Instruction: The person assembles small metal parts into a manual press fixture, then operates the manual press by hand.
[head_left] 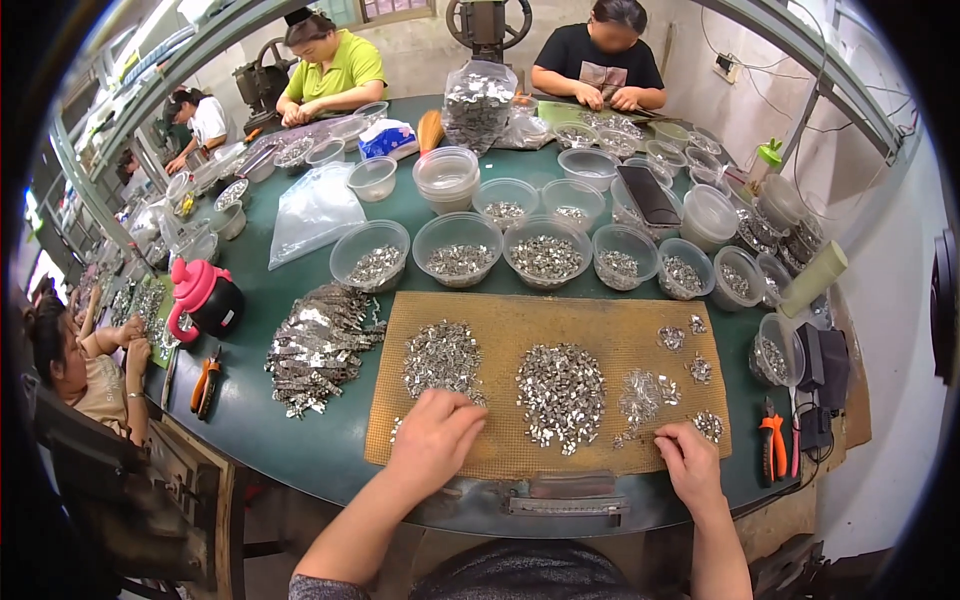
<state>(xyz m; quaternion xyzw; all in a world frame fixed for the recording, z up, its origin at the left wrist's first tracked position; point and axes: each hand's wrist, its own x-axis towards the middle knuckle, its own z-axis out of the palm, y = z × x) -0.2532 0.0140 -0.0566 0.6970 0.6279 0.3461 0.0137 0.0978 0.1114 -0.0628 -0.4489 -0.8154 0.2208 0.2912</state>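
Left hand (432,440): you curl it partly closed at the left metal pile (443,357); hold unclear.
Right hand (692,462): fingertips nearly meeting; you can't tell any hold.

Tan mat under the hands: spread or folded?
Spread flat: the tan mat shows no fold, and separate piles of metal parts rest across it.

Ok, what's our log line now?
left hand: by left metal pile on tan mat | right hand: by small metal pile, same mat

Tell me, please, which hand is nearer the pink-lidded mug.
Left: the left hand is to the right of the pink-lidded mug; the right hand is much farther right.
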